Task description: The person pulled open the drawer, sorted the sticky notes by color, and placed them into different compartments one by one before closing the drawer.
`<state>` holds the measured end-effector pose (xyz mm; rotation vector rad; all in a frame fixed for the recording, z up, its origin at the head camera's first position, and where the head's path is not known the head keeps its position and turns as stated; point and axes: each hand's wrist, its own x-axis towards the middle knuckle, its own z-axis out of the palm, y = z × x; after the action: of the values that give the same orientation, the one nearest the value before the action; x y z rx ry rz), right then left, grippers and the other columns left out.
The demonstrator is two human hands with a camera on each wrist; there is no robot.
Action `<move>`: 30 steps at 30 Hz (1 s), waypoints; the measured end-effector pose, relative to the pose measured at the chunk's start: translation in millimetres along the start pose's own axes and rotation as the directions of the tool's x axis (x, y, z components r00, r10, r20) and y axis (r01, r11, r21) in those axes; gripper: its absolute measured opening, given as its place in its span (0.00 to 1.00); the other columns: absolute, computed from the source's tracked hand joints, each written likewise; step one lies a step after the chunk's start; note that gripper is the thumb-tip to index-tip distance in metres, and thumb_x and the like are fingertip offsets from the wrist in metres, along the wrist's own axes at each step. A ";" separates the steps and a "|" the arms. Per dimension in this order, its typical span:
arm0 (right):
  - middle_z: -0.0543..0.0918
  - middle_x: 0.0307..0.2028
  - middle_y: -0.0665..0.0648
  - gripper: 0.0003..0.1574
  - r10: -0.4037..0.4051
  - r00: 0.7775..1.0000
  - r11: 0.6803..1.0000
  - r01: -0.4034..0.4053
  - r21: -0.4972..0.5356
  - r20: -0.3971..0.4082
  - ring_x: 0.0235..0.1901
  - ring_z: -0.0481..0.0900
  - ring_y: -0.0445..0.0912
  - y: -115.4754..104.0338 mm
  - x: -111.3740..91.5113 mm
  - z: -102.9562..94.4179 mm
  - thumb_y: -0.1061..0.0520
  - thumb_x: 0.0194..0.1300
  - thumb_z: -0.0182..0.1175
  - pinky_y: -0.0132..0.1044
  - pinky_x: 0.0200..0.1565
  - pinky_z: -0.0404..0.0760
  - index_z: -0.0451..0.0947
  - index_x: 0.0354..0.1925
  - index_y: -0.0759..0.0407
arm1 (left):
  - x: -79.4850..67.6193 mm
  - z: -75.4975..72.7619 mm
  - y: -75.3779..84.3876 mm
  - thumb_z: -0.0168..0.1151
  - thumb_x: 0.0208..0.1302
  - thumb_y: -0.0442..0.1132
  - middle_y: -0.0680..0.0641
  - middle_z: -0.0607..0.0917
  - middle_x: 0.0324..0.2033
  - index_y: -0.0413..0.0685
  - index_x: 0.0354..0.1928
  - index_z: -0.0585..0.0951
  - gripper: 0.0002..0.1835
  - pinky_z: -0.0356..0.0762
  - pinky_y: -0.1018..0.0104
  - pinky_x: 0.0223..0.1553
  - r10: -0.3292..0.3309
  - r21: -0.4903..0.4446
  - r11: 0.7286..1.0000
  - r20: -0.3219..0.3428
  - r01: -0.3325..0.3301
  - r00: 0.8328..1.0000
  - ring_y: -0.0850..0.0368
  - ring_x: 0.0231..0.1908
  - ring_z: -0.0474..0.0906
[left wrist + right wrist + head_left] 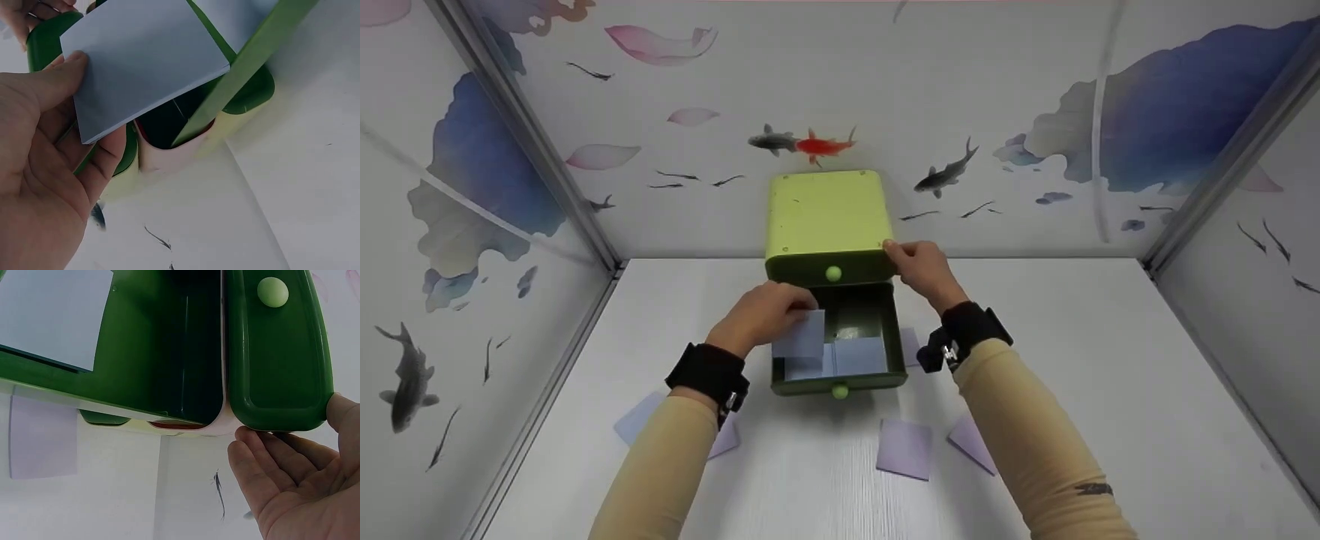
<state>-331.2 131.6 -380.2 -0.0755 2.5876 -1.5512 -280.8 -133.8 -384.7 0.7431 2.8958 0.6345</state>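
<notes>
A small green two-drawer storage box stands against the back wall, its lower drawer pulled out and the upper one closed. My left hand pinches a square light-blue note pad between thumb and fingers, tilted over the left side of that drawer. Inside, more light-blue note pads lie flat near the drawer front. With thumb at the upper edge and fingers curled round the side, my right hand grips the box's front right corner, beside the closed drawer's round knob.
Lilac note pads lie on the white table in front of the box, one of them just right of the open drawer. A light-blue pad is partly under the left forearm. Printed walls enclose the back and sides.
</notes>
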 end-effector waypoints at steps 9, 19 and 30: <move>0.82 0.51 0.63 0.31 0.002 1.000 1.000 -0.003 0.009 0.007 0.52 0.79 0.53 -3.2 0.2 1.0 0.41 0.75 0.47 0.45 0.56 0.78 0.79 0.53 0.65 | 10.3 17.5 -3.9 0.60 0.69 0.37 0.48 0.87 0.46 0.51 0.48 0.86 0.10 0.78 0.56 0.51 -0.010 -0.013 1.000 0.039 0.011 0.999 0.53 0.47 0.82; 0.82 0.51 0.62 0.31 0.001 1.000 1.000 -0.001 0.003 0.010 0.51 0.78 0.52 -0.7 0.7 1.4 0.40 0.75 0.47 0.44 0.55 0.78 0.80 0.54 0.64 | 11.8 40.1 -13.6 0.60 0.67 0.36 0.48 0.87 0.44 0.50 0.47 0.85 0.10 0.78 0.56 0.51 -0.067 -0.035 0.997 0.114 0.072 0.991 0.53 0.45 0.81; 0.81 0.54 0.63 0.32 0.011 1.000 1.000 -0.011 0.012 0.017 0.56 0.79 0.55 0.5 0.7 -0.1 0.40 0.75 0.47 0.46 0.58 0.77 0.78 0.58 0.63 | 12.7 51.9 -5.6 0.67 0.60 0.35 0.45 0.84 0.47 0.49 0.54 0.83 0.19 0.76 0.52 0.52 -0.132 0.139 0.984 0.187 0.107 0.974 0.48 0.50 0.77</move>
<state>-331.9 131.9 -380.7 -0.0734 2.5608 -1.5558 -285.1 -112.9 -434.0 0.6000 2.7926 0.3437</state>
